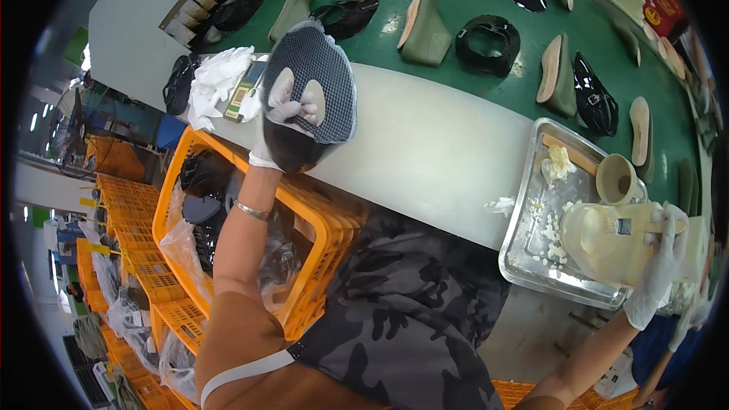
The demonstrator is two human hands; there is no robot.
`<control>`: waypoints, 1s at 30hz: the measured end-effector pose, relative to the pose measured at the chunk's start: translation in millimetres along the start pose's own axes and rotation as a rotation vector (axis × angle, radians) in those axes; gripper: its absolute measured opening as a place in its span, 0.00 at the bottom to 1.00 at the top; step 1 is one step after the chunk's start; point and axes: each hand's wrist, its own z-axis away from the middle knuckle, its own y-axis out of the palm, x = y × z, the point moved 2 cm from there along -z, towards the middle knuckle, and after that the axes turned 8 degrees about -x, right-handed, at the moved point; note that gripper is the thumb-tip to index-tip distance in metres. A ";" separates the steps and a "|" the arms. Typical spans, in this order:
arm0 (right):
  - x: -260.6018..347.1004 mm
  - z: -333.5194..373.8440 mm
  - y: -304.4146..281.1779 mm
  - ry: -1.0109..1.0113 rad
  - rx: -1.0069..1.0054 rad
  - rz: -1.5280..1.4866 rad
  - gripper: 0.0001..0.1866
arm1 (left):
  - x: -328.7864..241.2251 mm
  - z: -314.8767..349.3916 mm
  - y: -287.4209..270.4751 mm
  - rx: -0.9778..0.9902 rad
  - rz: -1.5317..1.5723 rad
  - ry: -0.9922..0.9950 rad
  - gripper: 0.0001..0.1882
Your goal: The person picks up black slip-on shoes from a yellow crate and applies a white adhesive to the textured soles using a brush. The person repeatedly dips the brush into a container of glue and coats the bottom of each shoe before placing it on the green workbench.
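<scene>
The fingers (298, 111) of the gloved left hand (287, 118) are clenched around a black shoe upper with a grey checked mesh lining (315, 83), which is held up above the near edge of the white desk (425, 152), its lining turned toward the camera. The fingers (668, 222) of the gloved right hand (659, 258) are closed on the handle of a cream-coloured plastic glue jug (607, 239), which is kept over the metal tray (524, 254) at the right end of the desk.

As far as can be judged, the work is at an early stage: no glue is seen on the held upper, and many uppers are left to be handled.

In the tray, white crumbs and dried blobs of glue are scattered, a wooden stick (569, 153) lies along its far side, and a small beige cup (616, 179) stands at its far corner. In the orange plastic crate (334, 235) under the left forearm, more black uppers wrapped in clear plastic bags (199, 209) are stored. More orange crates (144, 273) are stacked to the left. On the green conveyor belt (471, 0) beyond the desk, black uppers and olive shoe lasts are spread out. A crumpled white cloth (216, 83) is lying at the desk's far left corner.
</scene>
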 end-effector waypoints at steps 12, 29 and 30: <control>3.1 5.8 -1.8 -0.122 -0.034 0.101 0.07 | 4.9 -49.6 -60.2 -0.032 -0.023 -0.063 0.33; 25.7 10.2 11.8 -0.046 0.063 -0.040 0.03 | 14.8 -58.9 -89.1 -0.097 -0.167 -0.003 0.40; 22.5 9.1 12.0 -0.035 0.072 -0.046 0.03 | 13.6 -60.7 -92.3 -0.076 -0.162 -0.015 0.40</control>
